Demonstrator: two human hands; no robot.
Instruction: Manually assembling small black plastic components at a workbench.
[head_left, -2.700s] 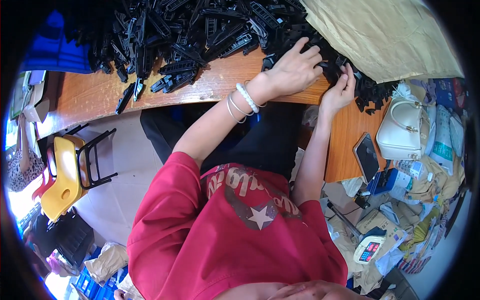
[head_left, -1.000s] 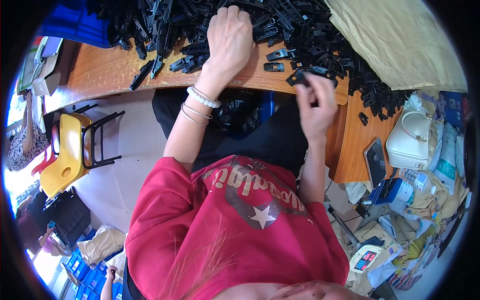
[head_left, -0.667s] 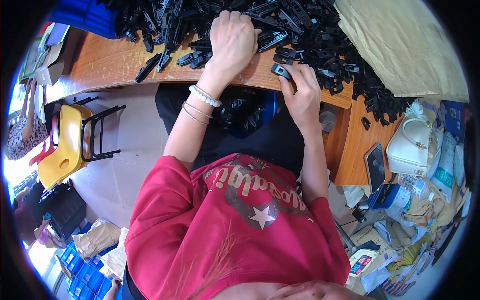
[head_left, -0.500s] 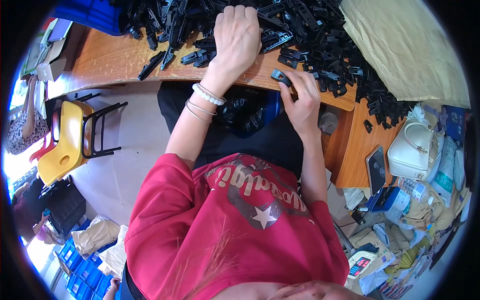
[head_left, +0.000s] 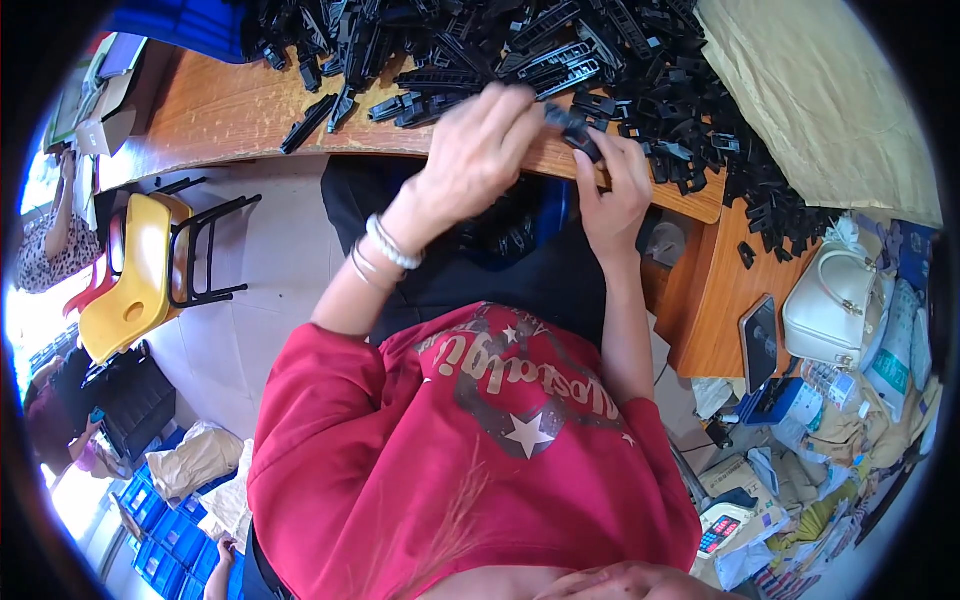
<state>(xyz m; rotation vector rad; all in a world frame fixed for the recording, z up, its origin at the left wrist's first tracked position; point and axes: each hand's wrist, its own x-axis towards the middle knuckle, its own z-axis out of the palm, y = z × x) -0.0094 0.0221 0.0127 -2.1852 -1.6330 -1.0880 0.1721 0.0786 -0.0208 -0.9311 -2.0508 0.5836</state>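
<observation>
Moving off pile (head_left: 450, 55), left fingers (head_left: 510, 112) half-curled, hold unclear; right fingers (head_left: 628, 162) pinching clip (head_left: 583, 142).

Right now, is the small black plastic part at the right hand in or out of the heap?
Out: the right hand pinches the part between thumb and fingers, by the brown wooden table's near edge.

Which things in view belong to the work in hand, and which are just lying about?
In the work:
- black piece, in the right hand
- left hand, blurred, close to that piece; its grip is unclear
- long black strips and small black parts, heaped on the desk

Apparently just lying about:
- phone
- white handbag
- yellow chair
</observation>
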